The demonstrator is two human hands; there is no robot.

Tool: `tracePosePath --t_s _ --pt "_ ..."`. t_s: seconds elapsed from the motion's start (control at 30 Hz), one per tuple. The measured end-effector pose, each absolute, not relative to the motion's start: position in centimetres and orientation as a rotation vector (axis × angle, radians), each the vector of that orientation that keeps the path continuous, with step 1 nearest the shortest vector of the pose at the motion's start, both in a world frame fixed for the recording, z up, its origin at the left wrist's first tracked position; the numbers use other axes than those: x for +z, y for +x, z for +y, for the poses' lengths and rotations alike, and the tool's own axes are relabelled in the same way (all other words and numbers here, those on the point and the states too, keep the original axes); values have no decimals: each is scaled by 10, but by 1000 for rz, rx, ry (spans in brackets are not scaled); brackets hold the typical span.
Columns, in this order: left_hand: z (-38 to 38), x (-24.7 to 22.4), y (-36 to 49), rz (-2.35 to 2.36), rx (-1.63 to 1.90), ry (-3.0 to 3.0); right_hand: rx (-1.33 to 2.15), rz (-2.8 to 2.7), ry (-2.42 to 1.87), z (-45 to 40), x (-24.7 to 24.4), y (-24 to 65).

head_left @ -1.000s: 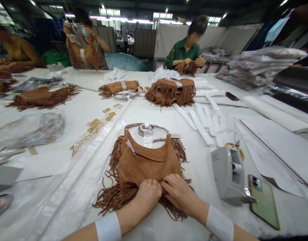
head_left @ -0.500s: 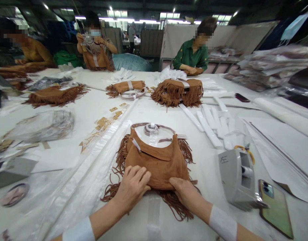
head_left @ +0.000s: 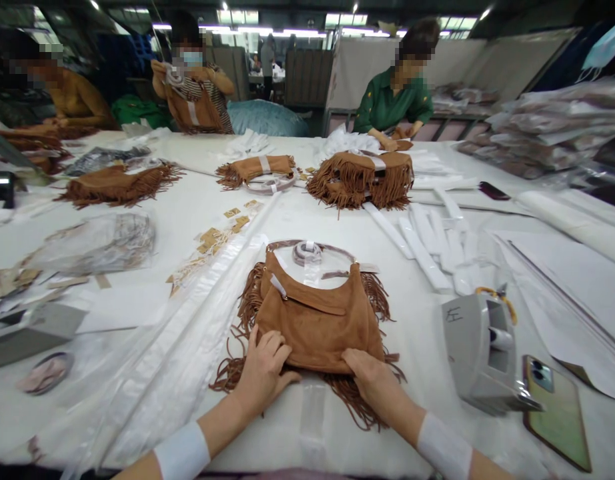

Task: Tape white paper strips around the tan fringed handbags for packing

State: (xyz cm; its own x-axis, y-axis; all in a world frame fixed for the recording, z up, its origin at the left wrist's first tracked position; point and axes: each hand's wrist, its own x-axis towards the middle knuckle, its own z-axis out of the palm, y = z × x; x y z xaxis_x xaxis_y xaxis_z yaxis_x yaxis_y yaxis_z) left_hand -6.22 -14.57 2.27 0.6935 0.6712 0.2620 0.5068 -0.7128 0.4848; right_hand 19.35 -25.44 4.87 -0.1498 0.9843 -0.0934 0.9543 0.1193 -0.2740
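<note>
A brown suede handbag (head_left: 317, 327) with long fringe lies flat on the white table, its handle pointing away from me. Across its front runs a slanted zip with a white-wrapped pull. My left hand (head_left: 267, 360) rests on the bag's lower left part, fingers laid over the suede and the thumb stretched out apart. At the lower right edge, my right hand (head_left: 370, 377) grips the bag, thumb on top and the other fingers partly hidden. Inside the handle's curve sits a wrapped, coiled strap (head_left: 306, 253). A strip of clear tape (head_left: 312, 420) lies below the bag.
A grey tape dispenser (head_left: 475, 353) and a phone (head_left: 557, 413) are at right. White strips (head_left: 427, 247) lie beyond them. Fringed bags (head_left: 362, 177) are stacked farther back. Tags (head_left: 210, 240) and plastic sheets (head_left: 162, 347) lie left. Several people work across the table.
My left hand has slid left on the bag, and its thumb now shows stretched out. The right hand keeps its place on the lower edge. The view has shifted slightly.
</note>
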Motion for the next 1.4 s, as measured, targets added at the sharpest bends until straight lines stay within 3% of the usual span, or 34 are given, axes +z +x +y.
tracePosePath --t_s 0.13,0.27,0.43,0.67,1.0,1.4 --pt "-140 20 -56 938 514 2580 260 -2262 -1929 -261 39 198" --pt "-133 22 -57 831 496 2685 441 -2263 -1975 -249 70 186" --pt "-133 26 -62 700 453 2843 395 -2508 -1900 -232 103 154" --pt "-144 27 -68 544 584 2938 373 -2739 -1901 -237 81 151" --pt "-142 45 -37 709 67 2770 678 -2717 -1961 -219 88 160" --pt "-127 20 -68 607 253 2459 410 -2653 -2009 -241 76 190"
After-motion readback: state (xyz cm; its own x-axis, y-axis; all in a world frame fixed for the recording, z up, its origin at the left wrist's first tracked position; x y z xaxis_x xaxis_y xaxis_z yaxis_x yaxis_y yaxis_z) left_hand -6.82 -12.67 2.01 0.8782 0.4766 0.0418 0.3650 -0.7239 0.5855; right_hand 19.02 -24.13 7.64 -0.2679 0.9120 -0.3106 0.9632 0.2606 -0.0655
